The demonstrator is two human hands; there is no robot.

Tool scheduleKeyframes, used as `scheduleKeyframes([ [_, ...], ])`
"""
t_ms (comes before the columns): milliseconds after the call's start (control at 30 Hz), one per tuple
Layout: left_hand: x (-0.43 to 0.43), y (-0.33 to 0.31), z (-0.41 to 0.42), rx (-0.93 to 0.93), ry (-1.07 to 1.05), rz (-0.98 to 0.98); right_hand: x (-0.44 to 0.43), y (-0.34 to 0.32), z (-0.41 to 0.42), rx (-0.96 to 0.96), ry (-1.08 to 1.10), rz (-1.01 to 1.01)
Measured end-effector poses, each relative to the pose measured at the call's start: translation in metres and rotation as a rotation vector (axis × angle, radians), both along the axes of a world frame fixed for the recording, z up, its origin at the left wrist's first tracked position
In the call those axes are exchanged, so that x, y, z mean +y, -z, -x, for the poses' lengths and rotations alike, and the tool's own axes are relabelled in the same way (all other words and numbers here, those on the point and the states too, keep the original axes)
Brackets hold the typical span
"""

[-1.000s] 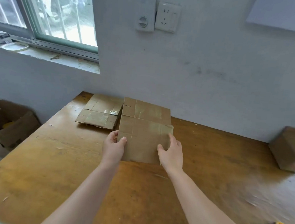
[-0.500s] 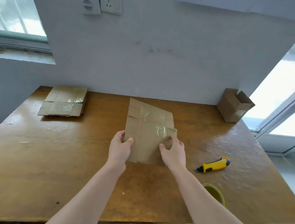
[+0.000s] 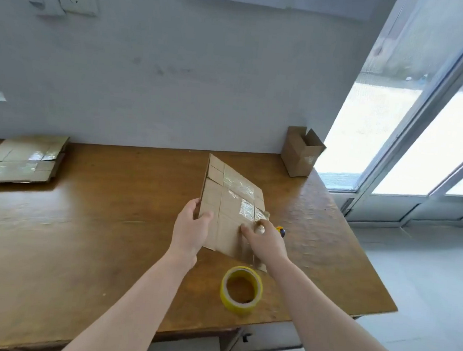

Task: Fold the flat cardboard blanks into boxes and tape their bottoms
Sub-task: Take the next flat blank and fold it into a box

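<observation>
— Got the blank (image 3: 231,203)?
— My left hand (image 3: 190,227) grips its left edge, my right hand (image 3: 266,241) pinches the right, above the table's (image 3: 110,221) right half.
— Worry?
— Its old tape (image 3: 246,207) may bind the panels; forcing them could tear cardboard.

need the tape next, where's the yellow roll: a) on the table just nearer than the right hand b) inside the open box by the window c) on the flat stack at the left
a: the tape roll lies flat on the table, just nearer than the right hand.
</observation>
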State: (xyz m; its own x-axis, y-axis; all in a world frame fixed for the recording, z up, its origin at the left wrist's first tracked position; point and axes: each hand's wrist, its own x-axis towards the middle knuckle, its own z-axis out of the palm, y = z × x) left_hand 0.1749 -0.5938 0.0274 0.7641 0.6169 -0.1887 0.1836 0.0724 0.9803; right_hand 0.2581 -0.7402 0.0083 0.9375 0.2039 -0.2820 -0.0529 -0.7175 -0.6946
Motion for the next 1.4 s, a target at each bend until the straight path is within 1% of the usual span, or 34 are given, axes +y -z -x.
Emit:
scheduleKeyframes([
  [133,-0.065,0.0,-0.024,-0.013,0.018,-0.117,-0.054,-0.002,-0.026,0.023,-0.021,0.0],
  [233,-0.103,-0.002,-0.035,-0.05,0.061,-0.249,-0.079,-0.007,-0.038,0.022,-0.012,-0.119],
  [333,-0.125,-0.003,-0.05,-0.058,0.168,-0.335,-0.09,-0.017,-0.05,0.069,0.043,-0.314],
  [400,-0.134,-0.003,-0.062,-0.044,0.247,-0.374,-0.093,-0.022,-0.062,0.087,0.08,-0.398],
  [500,-0.141,0.002,-0.079,0.006,0.368,-0.402,-0.097,-0.025,-0.08,0.084,0.111,-0.422],
  [567,-0.141,0.007,-0.091,0.042,0.447,-0.421,-0.098,-0.025,-0.092,0.08,0.133,-0.402],
  [633,-0.14,0.011,-0.103,0.05,0.528,-0.353,-0.1,-0.023,-0.105,0.066,0.147,-0.325],
  [733,-0.133,0.02,-0.124,0.081,0.671,-0.069,-0.104,-0.021,-0.126,0.041,0.133,-0.241],
  [767,-0.13,0.026,-0.132,0.118,0.683,-0.035,-0.104,-0.021,-0.13,0.038,0.124,-0.234],
  [800,-0.126,0.031,-0.138,0.162,0.671,-0.087,-0.104,-0.02,-0.134,0.032,0.116,-0.233],
  [833,-0.12,0.038,-0.145,0.226,0.672,-0.289,-0.104,-0.02,-0.138,0.021,0.107,-0.234],
  [900,-0.112,0.056,-0.152,0.381,0.746,-0.82,-0.103,-0.018,-0.144,0.014,0.096,-0.245],
  [933,-0.11,0.067,-0.152,0.447,0.823,-0.988,-0.103,-0.017,-0.146,0.025,0.099,-0.263],
  [967,-0.108,0.079,-0.151,0.529,0.92,-1.068,-0.104,-0.015,-0.149,0.044,0.111,-0.291],
  [1033,-0.106,0.101,-0.148,0.656,1.075,-1.129,-0.107,-0.013,-0.156,0.092,0.151,-0.345],
  [1067,-0.106,0.108,-0.147,0.698,1.12,-1.158,-0.108,-0.012,-0.16,0.116,0.159,-0.366],
  [1133,-0.105,0.117,-0.146,0.742,1.135,-1.209,-0.111,-0.01,-0.166,0.164,0.134,-0.4],
  [1200,-0.1,0.12,-0.147,0.78,1.07,-1.212,-0.112,-0.01,-0.17,0.204,0.081,-0.42],
  [1300,-0.087,0.119,-0.148,0.886,0.931,-1.166,-0.111,-0.01,-0.173,0.245,0.016,-0.442],
  [1367,-0.079,0.112,-0.148,0.941,0.826,-1.072,-0.111,-0.01,-0.176,0.26,-0.018,-0.444],
  [1400,-0.079,0.106,-0.15,0.928,0.76,-1.019,-0.11,-0.01,-0.178,0.263,-0.039,-0.438],
])
